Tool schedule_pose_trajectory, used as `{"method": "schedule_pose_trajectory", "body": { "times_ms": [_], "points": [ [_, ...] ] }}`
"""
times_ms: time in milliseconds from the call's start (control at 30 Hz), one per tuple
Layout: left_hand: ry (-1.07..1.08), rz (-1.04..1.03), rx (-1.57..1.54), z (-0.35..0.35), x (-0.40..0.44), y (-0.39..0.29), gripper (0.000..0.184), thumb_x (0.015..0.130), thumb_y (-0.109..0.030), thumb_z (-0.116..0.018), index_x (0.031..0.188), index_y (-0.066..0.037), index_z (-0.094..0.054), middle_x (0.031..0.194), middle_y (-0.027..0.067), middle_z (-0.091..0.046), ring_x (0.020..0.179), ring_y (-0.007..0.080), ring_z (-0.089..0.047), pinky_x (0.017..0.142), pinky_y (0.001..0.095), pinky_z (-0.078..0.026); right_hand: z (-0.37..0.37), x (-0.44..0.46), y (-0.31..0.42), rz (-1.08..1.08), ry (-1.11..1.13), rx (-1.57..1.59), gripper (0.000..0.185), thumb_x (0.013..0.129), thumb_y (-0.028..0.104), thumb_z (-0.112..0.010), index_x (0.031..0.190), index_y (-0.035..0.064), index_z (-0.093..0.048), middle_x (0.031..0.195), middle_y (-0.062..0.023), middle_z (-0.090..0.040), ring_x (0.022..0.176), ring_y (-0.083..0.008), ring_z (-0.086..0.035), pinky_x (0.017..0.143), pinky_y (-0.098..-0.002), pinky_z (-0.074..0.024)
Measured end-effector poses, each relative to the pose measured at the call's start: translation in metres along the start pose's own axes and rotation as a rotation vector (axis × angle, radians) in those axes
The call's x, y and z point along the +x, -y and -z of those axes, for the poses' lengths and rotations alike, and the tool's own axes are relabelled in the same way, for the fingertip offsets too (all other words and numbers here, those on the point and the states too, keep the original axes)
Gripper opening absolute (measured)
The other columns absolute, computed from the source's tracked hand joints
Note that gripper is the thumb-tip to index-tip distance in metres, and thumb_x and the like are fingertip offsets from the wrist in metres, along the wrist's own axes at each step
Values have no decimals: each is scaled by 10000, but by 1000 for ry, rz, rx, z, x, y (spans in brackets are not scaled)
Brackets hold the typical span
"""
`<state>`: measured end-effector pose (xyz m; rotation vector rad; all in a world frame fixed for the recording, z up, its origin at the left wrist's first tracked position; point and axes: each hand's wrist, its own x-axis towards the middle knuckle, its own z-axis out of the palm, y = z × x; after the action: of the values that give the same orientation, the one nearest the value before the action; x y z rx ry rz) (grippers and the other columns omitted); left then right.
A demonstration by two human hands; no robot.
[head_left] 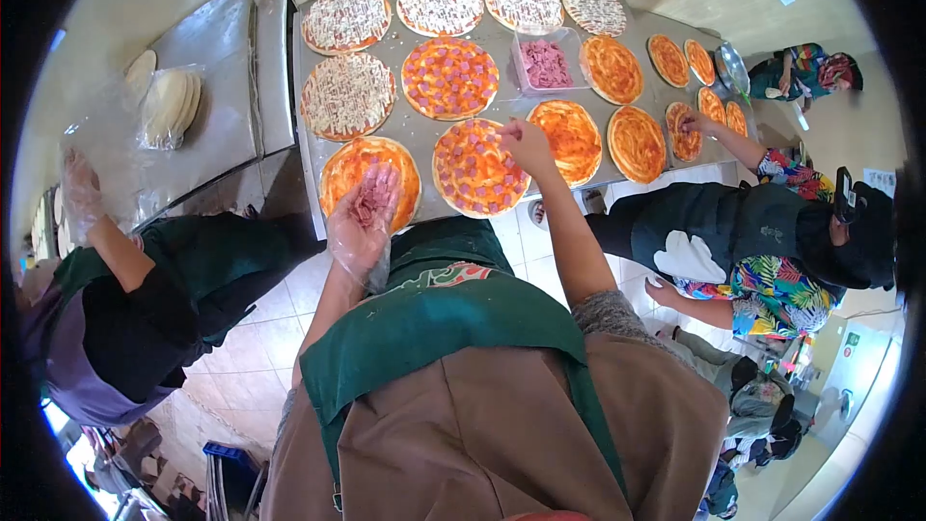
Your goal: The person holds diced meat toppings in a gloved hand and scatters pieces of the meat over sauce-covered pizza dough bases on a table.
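Note:
My left hand (359, 224), in a clear plastic glove, is cupped palm up with a heap of diced ham (374, 195) in it. It hovers over the near edge of a sauced pizza (333, 174) that shows no ham. To the right, my right hand (528, 147) is above the right edge of a ham-topped pizza (473, 174), fingers pinched together; whatever they hold is too small to make out. Another sauced pizza (569, 140) lies just beyond that hand. Behind stand a second ham-topped pizza (449, 77) and a clear tub (524, 87) of diced ham.
Several white-topped pizzas (439, 5) line the back of the metal table (410, 150). More sauced pizzas (637, 145) continue rightward, where a co-worker's hand (696, 123) touches a small one. At left, another person's gloved hand (82, 188) is near bagged flat bases (172, 106).

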<state>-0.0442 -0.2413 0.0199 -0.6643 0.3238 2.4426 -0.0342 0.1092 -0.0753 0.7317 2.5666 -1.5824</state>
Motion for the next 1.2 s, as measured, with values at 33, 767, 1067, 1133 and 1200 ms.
{"method": "schedule_pose_trajectory", "body": {
  "times_ms": [33,767,1067,1133,1200],
  "points": [
    [7,-3,8,-2,0,-1,435,976,-171,-414,1361,30,-451,1409,173,-481,1337,306,-435,1115,448,-362,4,0,-5,-68,72,197,209,755,50,-694,958,2,-679,835,-111,-688,655,-203,-665,590,-319,-530],
    [-19,-16,22,-7,5,-7,439,973,-174,-419,1351,44,-458,1377,199,-503,1311,320,-463,1111,440,-372,-8,-14,20,-77,-5,-332,157,732,86,-744,868,19,-702,779,-88,-701,660,-155,-671,628,-307,-529],
    [-1,-8,13,-2,7,-8,436,980,-193,-420,1345,43,-463,1392,198,-489,1324,319,-448,1108,444,-377,-5,-21,29,56,-152,-503,176,731,135,-750,826,14,-663,766,-131,-675,677,-233,-670,657,-358,-532],
    [7,-10,6,-1,8,-10,432,981,-194,-417,1338,43,-469,1392,198,-489,1324,319,-447,1107,445,-377,10,-31,40,57,-133,-254,162,754,131,-716,820,6,-635,739,-151,-653,645,-266,-666,668,-371,-541],
    [-6,-24,14,-3,8,-12,431,981,-194,-416,1337,42,-470,1391,199,-490,1324,319,-448,1105,447,-376,17,-26,11,-32,-7,11,148,759,115,-708,814,1,-631,714,-132,-648,603,-238,-657,631,-349,-531]
  ]
}}
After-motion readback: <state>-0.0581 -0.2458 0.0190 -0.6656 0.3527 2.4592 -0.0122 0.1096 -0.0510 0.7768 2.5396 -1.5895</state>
